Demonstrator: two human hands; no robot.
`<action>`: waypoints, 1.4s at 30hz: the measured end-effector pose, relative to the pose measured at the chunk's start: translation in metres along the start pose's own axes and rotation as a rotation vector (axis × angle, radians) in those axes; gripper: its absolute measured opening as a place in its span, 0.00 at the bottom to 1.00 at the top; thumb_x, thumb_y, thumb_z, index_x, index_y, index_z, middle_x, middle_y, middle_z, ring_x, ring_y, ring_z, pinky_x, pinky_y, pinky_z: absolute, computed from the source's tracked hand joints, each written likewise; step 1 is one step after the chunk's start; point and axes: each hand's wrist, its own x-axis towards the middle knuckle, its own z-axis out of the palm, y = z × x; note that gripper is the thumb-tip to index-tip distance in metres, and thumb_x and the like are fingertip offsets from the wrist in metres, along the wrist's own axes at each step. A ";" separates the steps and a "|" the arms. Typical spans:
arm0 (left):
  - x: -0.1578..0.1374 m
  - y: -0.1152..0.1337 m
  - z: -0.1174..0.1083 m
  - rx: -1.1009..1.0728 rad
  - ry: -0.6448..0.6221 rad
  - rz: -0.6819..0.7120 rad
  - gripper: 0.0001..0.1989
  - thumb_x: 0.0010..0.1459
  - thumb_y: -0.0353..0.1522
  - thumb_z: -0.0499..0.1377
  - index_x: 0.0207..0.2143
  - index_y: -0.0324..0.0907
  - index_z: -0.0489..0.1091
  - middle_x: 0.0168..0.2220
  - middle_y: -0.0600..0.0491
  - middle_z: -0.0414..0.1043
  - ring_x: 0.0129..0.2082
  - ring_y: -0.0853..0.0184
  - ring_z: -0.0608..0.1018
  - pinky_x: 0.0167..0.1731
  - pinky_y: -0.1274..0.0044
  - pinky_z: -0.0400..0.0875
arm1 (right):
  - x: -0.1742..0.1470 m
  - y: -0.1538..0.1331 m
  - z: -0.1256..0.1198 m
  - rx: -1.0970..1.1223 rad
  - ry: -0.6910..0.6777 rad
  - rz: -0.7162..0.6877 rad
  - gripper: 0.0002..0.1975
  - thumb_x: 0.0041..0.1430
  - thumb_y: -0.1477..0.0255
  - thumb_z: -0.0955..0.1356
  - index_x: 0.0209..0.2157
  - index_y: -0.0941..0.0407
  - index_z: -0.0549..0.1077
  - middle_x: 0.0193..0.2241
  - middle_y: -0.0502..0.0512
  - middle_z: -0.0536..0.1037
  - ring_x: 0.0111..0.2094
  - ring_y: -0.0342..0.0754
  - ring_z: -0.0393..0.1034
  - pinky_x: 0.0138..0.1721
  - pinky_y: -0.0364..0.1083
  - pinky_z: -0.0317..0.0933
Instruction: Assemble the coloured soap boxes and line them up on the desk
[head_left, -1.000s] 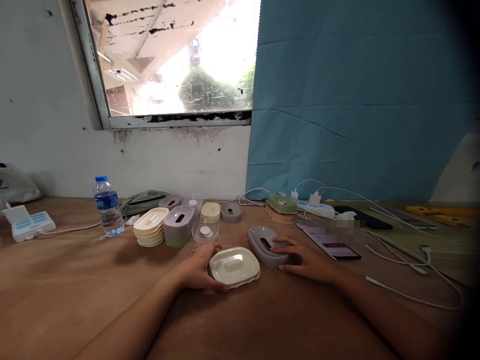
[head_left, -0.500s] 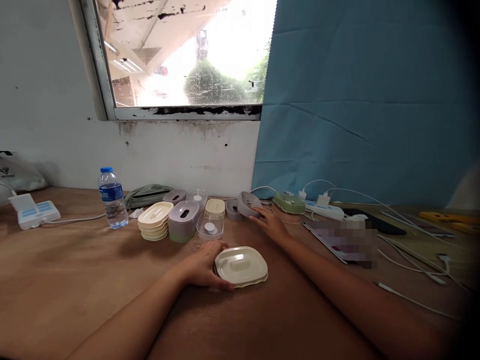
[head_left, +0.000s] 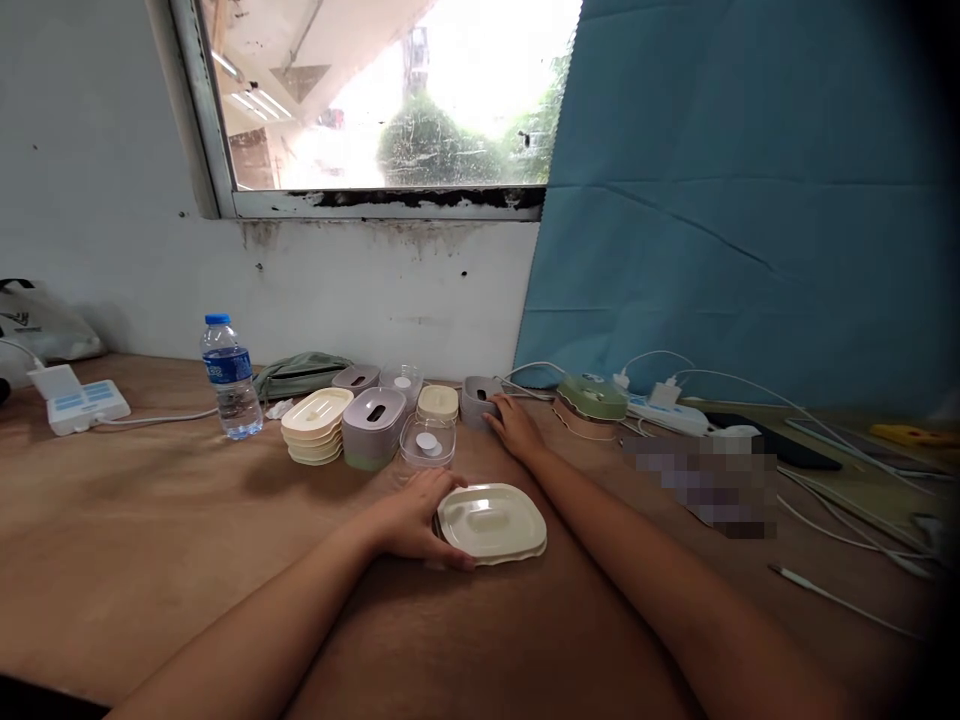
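Note:
A shallow cream lid (head_left: 491, 522), apparently stacked on another, lies in front of me on the table. My left hand (head_left: 420, 512) grips its left end, the thumb along the front and the fingers at the back. Farther off, my right hand (head_left: 516, 428) has its fingers on the right side of a mauve-grey slotted lid (head_left: 478, 388), which sits level on a piece of the same colour. Just beyond my left hand are a clear box (head_left: 427, 448), a mauve slotted box (head_left: 369, 440) and a stack of cream lids (head_left: 313, 440).
A water bottle (head_left: 231, 385) stands at the left near a power strip (head_left: 88, 408). A green-lidded box (head_left: 592, 398) is right of my right hand. Loose white cables (head_left: 832, 598), another power strip (head_left: 675, 415) and a partly blurred flat device cover the right side.
My right hand has lowered the tilted mauve-grey lid leftward onto the matching piece, where it now lies level. The left hand keeps its grip on the cream lid. The view has shifted slightly.

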 end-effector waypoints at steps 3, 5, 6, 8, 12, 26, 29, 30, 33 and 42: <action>0.000 0.000 0.000 -0.004 -0.004 0.001 0.39 0.37 0.47 0.63 0.51 0.44 0.56 0.50 0.48 0.59 0.51 0.56 0.63 0.51 0.67 0.57 | -0.001 0.000 0.002 -0.011 -0.005 -0.005 0.16 0.59 0.68 0.59 0.48 0.58 0.63 0.50 0.61 0.63 0.51 0.54 0.58 0.50 0.51 0.54; 0.001 -0.001 0.000 -0.002 -0.006 0.001 0.39 0.37 0.47 0.63 0.51 0.44 0.56 0.50 0.47 0.59 0.51 0.56 0.62 0.51 0.67 0.57 | -0.001 0.000 0.002 -0.014 -0.003 -0.007 0.16 0.59 0.68 0.59 0.48 0.58 0.63 0.50 0.61 0.63 0.51 0.54 0.58 0.50 0.51 0.54; 0.001 -0.001 0.000 -0.001 -0.006 0.000 0.39 0.37 0.47 0.63 0.51 0.44 0.56 0.50 0.47 0.59 0.51 0.56 0.62 0.50 0.66 0.57 | -0.001 0.000 0.003 -0.016 -0.001 -0.008 0.16 0.59 0.68 0.59 0.48 0.58 0.63 0.50 0.61 0.63 0.51 0.54 0.58 0.50 0.51 0.54; 0.001 -0.001 0.000 -0.001 -0.011 -0.005 0.39 0.37 0.47 0.63 0.51 0.44 0.56 0.49 0.47 0.59 0.51 0.55 0.62 0.50 0.66 0.58 | -0.002 -0.001 0.003 -0.017 -0.001 -0.012 0.16 0.58 0.69 0.59 0.47 0.58 0.63 0.49 0.62 0.63 0.50 0.53 0.58 0.50 0.50 0.54; 0.001 -0.001 -0.001 0.008 -0.026 -0.010 0.38 0.38 0.47 0.63 0.51 0.45 0.55 0.49 0.48 0.59 0.51 0.57 0.62 0.50 0.67 0.57 | -0.002 0.000 0.003 -0.021 0.001 -0.020 0.15 0.57 0.69 0.60 0.46 0.58 0.64 0.48 0.61 0.65 0.49 0.53 0.60 0.49 0.50 0.56; 0.001 0.001 -0.002 0.019 -0.029 -0.013 0.37 0.38 0.46 0.63 0.51 0.45 0.56 0.50 0.48 0.59 0.51 0.57 0.62 0.51 0.67 0.57 | 0.001 0.001 0.010 0.008 0.053 -0.003 0.17 0.57 0.70 0.59 0.48 0.59 0.61 0.50 0.63 0.60 0.53 0.52 0.55 0.52 0.51 0.52; 0.001 0.001 -0.002 0.017 -0.029 -0.017 0.38 0.38 0.46 0.63 0.51 0.45 0.56 0.50 0.48 0.59 0.51 0.57 0.62 0.51 0.66 0.57 | 0.001 0.002 0.011 0.007 0.043 -0.001 0.18 0.55 0.70 0.61 0.48 0.60 0.61 0.51 0.64 0.59 0.54 0.52 0.53 0.53 0.50 0.51; 0.001 0.001 -0.002 0.016 -0.029 -0.016 0.37 0.38 0.46 0.63 0.51 0.45 0.56 0.50 0.48 0.59 0.51 0.57 0.62 0.51 0.66 0.57 | 0.001 0.002 0.011 0.006 0.041 -0.001 0.18 0.55 0.71 0.61 0.48 0.60 0.61 0.50 0.64 0.59 0.54 0.51 0.53 0.53 0.49 0.51; 0.002 0.001 -0.002 0.012 -0.029 -0.008 0.37 0.38 0.46 0.63 0.50 0.44 0.57 0.49 0.48 0.60 0.50 0.57 0.63 0.50 0.66 0.57 | 0.000 0.002 0.008 -0.001 0.038 -0.005 0.18 0.55 0.71 0.61 0.48 0.60 0.62 0.49 0.63 0.60 0.53 0.51 0.55 0.52 0.49 0.52; 0.002 0.001 -0.003 0.010 -0.037 -0.018 0.37 0.39 0.46 0.63 0.51 0.45 0.56 0.50 0.48 0.59 0.51 0.57 0.63 0.51 0.67 0.57 | -0.003 -0.006 0.000 -0.019 0.060 -0.007 0.15 0.55 0.70 0.61 0.46 0.56 0.65 0.45 0.61 0.65 0.45 0.53 0.62 0.47 0.51 0.57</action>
